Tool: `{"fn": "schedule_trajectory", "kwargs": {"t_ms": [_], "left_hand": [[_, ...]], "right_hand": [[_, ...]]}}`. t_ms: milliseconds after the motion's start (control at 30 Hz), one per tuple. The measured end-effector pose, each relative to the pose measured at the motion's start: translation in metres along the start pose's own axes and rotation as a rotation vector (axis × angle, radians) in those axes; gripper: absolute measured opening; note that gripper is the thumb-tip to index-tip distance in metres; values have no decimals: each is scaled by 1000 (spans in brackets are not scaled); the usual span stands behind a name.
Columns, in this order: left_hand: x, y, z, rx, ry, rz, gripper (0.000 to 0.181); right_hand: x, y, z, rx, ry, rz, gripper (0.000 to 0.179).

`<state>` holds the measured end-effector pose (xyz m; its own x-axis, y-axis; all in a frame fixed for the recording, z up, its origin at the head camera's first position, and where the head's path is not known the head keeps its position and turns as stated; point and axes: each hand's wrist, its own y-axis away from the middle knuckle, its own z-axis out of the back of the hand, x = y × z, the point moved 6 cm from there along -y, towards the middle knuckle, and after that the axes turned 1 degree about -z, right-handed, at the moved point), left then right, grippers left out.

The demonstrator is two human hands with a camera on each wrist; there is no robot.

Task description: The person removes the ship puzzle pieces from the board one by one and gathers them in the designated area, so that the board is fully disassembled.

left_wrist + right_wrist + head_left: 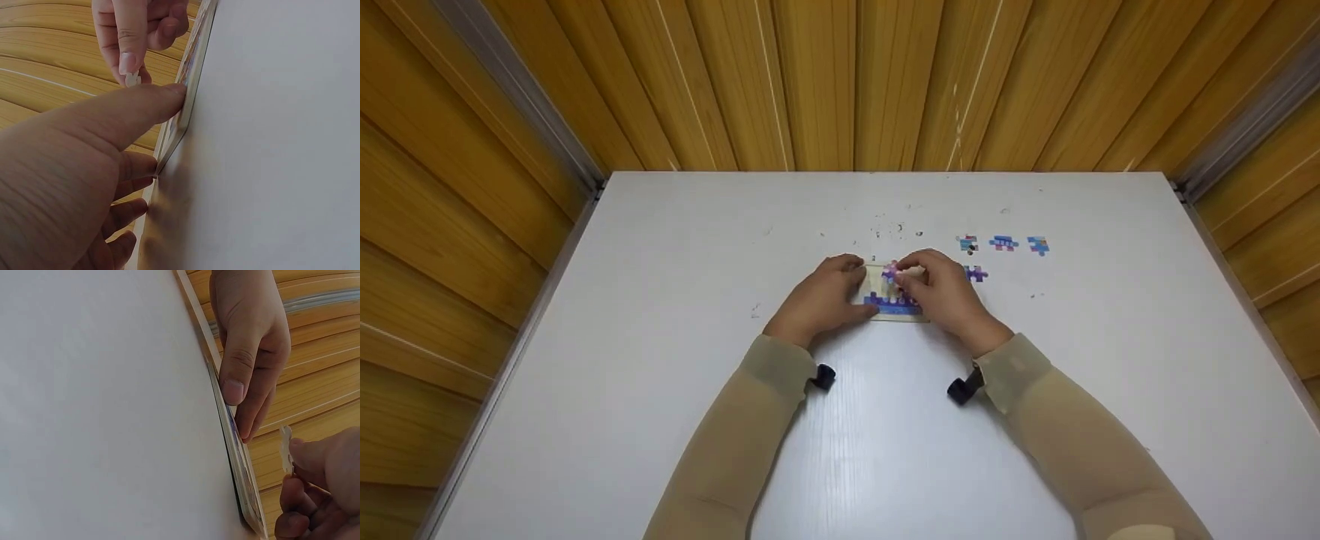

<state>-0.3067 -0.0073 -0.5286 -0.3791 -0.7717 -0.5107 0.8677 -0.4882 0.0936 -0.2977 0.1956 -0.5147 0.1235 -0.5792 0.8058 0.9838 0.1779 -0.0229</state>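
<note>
Four loose pieces wait beyond right hand; puzzle tray between hands holds bottom row only. Left hand steadies tray edge, fingers straight. Right hand pinches piece above tray.

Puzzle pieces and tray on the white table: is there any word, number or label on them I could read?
None can be read.
Puzzle tray: coloured patches only, no lettering made out.
Loose pieces: prints too small and blurred to tell.
Piece in the right hand: only its pale edge shows.
</note>
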Motion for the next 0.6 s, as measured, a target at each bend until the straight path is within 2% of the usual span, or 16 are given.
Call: {"fn": "schedule_trajectory", "kwargs": {"t_ms": [300, 600], "left_hand": [[0, 1, 1, -4, -12, 3, 84], [-1, -1, -1, 7, 2, 19, 85]], "right_hand": [[3, -1, 8, -68, -53, 35, 21], [1, -2, 20, -82, -58, -5, 24]]}}
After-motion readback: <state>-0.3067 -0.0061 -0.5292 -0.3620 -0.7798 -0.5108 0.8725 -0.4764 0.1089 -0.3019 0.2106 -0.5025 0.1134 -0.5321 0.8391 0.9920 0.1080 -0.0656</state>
